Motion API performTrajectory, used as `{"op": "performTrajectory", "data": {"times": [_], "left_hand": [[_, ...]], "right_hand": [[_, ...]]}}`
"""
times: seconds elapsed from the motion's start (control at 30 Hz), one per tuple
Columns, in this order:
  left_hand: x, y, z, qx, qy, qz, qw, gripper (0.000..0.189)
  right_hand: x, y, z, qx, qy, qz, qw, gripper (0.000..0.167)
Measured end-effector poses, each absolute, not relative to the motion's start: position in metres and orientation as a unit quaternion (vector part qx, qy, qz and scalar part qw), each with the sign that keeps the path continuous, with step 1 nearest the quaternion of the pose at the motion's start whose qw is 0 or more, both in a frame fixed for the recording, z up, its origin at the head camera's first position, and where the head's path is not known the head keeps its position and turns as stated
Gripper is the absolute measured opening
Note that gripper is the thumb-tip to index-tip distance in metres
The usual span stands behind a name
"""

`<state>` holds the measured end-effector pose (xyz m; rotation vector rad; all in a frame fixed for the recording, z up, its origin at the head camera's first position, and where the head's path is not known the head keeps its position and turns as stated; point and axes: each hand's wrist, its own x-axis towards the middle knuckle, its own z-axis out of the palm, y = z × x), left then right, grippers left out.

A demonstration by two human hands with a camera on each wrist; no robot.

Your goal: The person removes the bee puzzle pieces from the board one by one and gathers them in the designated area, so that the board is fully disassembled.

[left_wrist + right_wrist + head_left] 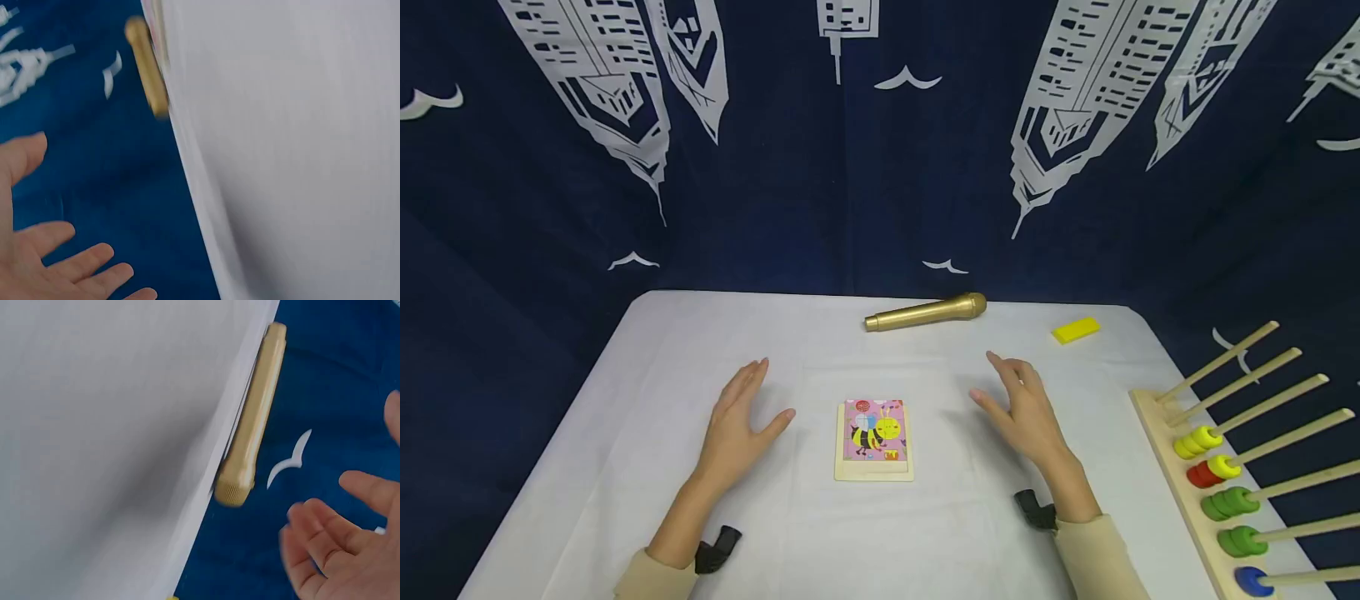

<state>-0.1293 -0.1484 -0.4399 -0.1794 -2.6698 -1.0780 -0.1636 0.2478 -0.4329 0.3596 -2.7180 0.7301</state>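
My left hand point(735, 429) is held over the table on the left, its thumb apart from the fingers and nothing in it. On the other side, my right hand point(1024, 410) hovers with its fingers loosely bent and also holds nothing. Between the two lies a small bee picture puzzle point(874, 431) on a cream base, touched by neither hand. Beyond it a gold microphone point(927, 313) lies near the far table edge; the right wrist view shows the microphone point(253, 419) too, apart from the fingers.
A yellow block point(1076, 330) lies at the back right of the white table point(625, 400). Along the right edge stands a wooden peg board point(1176, 492) with several tall rods and coloured rings. A dark blue printed cloth point(850, 183) hangs behind the table.
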Motion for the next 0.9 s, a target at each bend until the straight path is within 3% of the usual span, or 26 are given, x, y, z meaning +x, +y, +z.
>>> {"op": "performTrajectory", "data": {"times": [0.2,0.37,0.53,0.77,0.9], "left_hand": [[-0.123,-0.115,-0.447,-0.059,-0.864,-0.485,0.122,0.065],[-0.12,-0.097,-0.462,-0.072,-0.84,-0.528,0.102,0.057],[-0.117,-0.088,-0.479,-0.079,-0.838,-0.534,0.076,0.053],[-0.115,-0.085,-0.495,-0.126,-0.867,-0.47,0.11,0.048],[-0.115,-0.086,-0.496,-0.138,-0.874,-0.454,0.101,0.047]], "right_hand": [[-0.169,0.217,-0.424,0.129,-0.923,0.327,0.159,0.047],[-0.173,0.187,-0.42,0.122,-0.903,0.396,0.114,0.039],[-0.178,0.157,-0.421,0.117,-0.884,0.447,0.061,0.036],[-0.18,0.126,-0.428,0.131,-0.871,0.474,0.022,0.036],[-0.181,0.116,-0.435,0.141,-0.869,0.474,0.001,0.036]]}}
